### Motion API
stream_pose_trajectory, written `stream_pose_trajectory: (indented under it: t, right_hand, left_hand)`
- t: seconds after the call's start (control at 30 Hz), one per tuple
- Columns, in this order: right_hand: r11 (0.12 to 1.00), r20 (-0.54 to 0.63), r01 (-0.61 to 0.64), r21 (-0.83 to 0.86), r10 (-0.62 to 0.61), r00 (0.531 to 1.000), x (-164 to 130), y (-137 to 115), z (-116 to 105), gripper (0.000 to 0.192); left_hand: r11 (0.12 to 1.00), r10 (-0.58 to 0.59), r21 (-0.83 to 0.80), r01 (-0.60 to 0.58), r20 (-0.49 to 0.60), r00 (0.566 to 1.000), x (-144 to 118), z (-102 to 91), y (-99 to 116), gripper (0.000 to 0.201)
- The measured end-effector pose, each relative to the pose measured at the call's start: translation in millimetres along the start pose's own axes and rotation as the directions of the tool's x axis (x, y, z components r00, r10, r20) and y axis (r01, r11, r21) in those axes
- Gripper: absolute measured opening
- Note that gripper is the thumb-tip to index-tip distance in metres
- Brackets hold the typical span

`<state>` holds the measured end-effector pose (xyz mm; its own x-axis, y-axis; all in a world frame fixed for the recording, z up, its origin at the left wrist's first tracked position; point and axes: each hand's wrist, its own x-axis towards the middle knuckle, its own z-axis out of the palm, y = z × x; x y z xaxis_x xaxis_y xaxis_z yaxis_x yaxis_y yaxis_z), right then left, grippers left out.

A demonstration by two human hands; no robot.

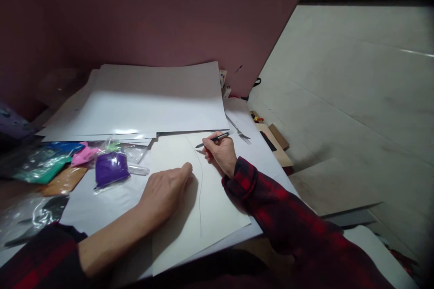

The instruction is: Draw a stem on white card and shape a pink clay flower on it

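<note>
A sheet of off-white paper (220,207) lies on the table, with one thin, wavy line running down it. My right hand (222,151) grips a slim dark pen (216,138), its tip at the paper near the upper part of the line. Left of the line, my left hand (166,192) rests on the same sheet with its fingers curled and the thumb alongside. Its fingertips are mostly hidden, and nothing shows in it.
Large white sheets (159,99) are stacked behind the paper. A fork (239,131) lies to their right. Bagged coloured pieces, including a purple packet (111,169), and a clear tube (139,170) sit on the left. A cardboard box (276,142) stands beyond the table's right edge.
</note>
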<state>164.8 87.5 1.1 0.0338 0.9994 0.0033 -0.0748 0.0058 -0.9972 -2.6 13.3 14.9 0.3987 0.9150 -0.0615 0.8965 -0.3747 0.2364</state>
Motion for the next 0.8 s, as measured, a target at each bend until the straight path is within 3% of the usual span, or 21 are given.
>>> stream_pose_trajectory:
  t: [0.5,0.8]
  right_hand:
    - [1.0,0.0,-0.013,-0.012,0.013,1.0,-1.6,1.5,2.3,0.02]
    - [0.999,0.005,-0.004,-0.035,0.004,1.0,-0.9,3.3,1.2,0.02]
  left_hand:
    - [0.985,-0.009,0.173,-0.016,0.145,0.989,1.0,-16.8,17.7,0.029]
    - [0.981,-0.008,0.194,-0.019,0.137,0.991,-0.2,-15.4,20.0,0.029]
